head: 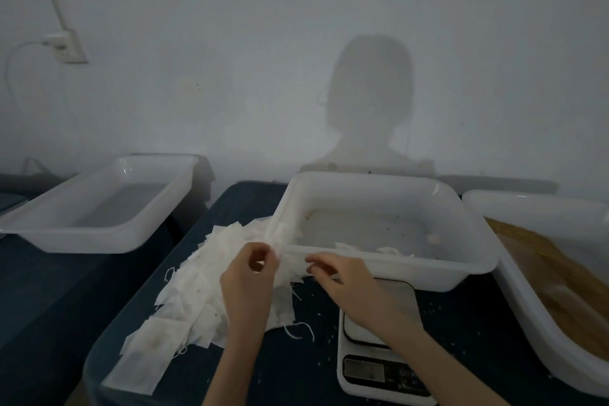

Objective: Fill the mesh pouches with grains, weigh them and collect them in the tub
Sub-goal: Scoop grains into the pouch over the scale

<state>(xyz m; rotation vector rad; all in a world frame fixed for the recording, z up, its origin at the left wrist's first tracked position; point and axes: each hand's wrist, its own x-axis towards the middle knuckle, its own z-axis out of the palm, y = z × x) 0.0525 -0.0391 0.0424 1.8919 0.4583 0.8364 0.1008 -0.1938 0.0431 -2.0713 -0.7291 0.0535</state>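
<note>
My left hand (247, 277) and my right hand (336, 277) both pinch one white mesh pouch (290, 262), stretched between them just in front of the middle tub's near rim. A heap of flat white pouches (194, 290) with loose strings lies on the dark table left of my hands. The middle white tub (389, 270) holds a few scraps of pouch. A white digital scale (372, 359) sits under my right forearm. At the right edge stands a white tub of yellow-brown grains (560, 280).
An empty-looking white tub (99, 204) rests at the back left on a dark surface. Spilled grains dot the dark table (316, 372) around the scale. A wall socket with a plugged cable (66, 46) is on the pale wall behind.
</note>
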